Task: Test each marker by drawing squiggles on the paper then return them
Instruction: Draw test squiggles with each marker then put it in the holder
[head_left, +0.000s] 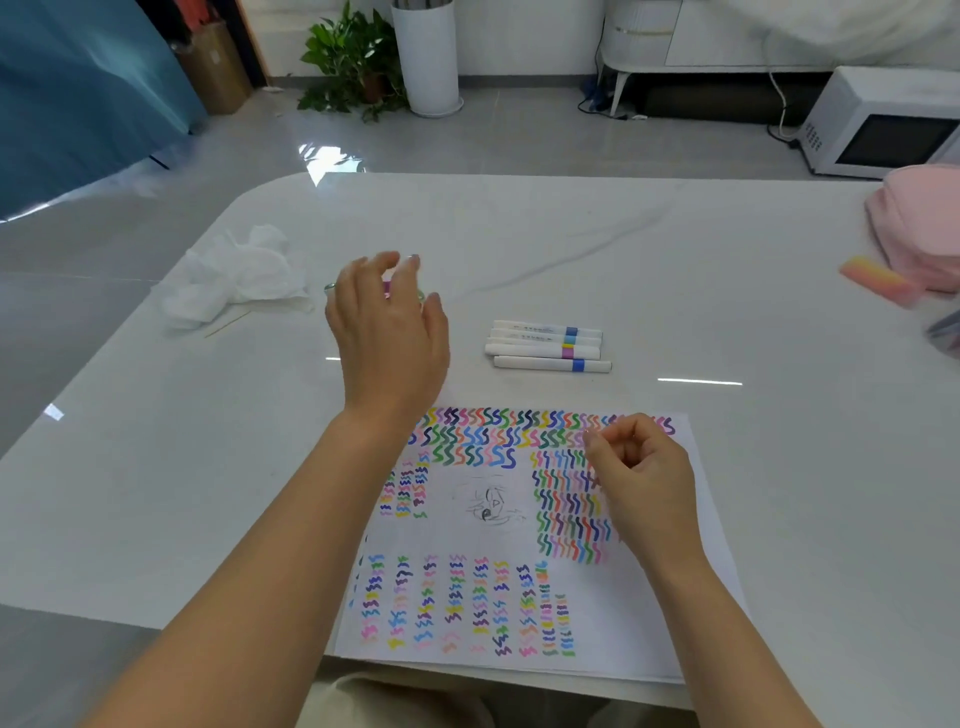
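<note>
Between the two hands and a little beyond them, a short row of white markers (548, 347) lay side by side on the pale counter (156, 467), their coloured bands blue, yellow and pink. The left hand (389, 332) reached forward above the counter, fingers spread and relaxed, gripping nothing that could be seen; a small pink shape (387, 289) showed just past its fingers, too blurred to identify. The right hand (641, 478) hovered over the upper right part of a sheet of paper (649, 613), fingers loosely curled, with nothing visible in them. The paper lay under and between the forearms, crowded with rows of squiggles in many colours around a faint pencil sketch. Beyond and outside the left hand sat a crumpled white tissue (239, 275). Far outside the right hand lay a pink pouch (919, 223).
</note>
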